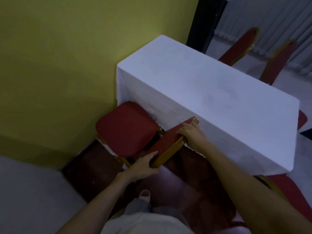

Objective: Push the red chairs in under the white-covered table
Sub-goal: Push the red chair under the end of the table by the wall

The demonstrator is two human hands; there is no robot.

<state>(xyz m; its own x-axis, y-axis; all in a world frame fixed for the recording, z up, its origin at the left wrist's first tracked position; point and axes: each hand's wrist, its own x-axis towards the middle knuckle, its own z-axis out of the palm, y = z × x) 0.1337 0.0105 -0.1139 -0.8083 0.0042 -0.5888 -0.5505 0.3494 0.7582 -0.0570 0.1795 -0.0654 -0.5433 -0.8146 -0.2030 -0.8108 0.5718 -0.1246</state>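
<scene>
Yellow wall, white table beside it.
Left hand and right hand both gripping top of chair, its seat just past the hands, partly under table. More chairs far side.

A yellow-green wall is standing left of the hands. Dark reddish floor is lying below them, dim light is filling the room, and pale curtains are hanging far beyond.
</scene>
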